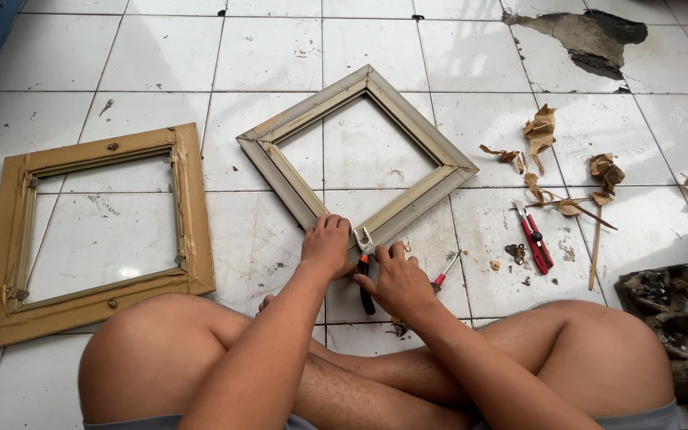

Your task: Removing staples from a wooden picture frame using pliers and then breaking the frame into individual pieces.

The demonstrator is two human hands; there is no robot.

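Observation:
A grey-beige square picture frame (408, 123) lies turned like a diamond on the white tiled floor. My left hand (326, 245) presses down on its near corner. My right hand (398, 279) grips a pair of pliers (365, 253) with black and orange handles. The plier jaws sit at that same corner of the frame. Both forearms reach forward between my crossed bare legs.
A second, tan wooden frame (193, 215) lies to the left. On the right lie a red utility knife (535, 239), a small red-handled screwdriver (444, 275), torn brown paper scraps (541, 131) and thin wooden sticks (596, 247). A broken tile patch (583, 36) shows far right; dark debris (670, 318) sits by my right knee.

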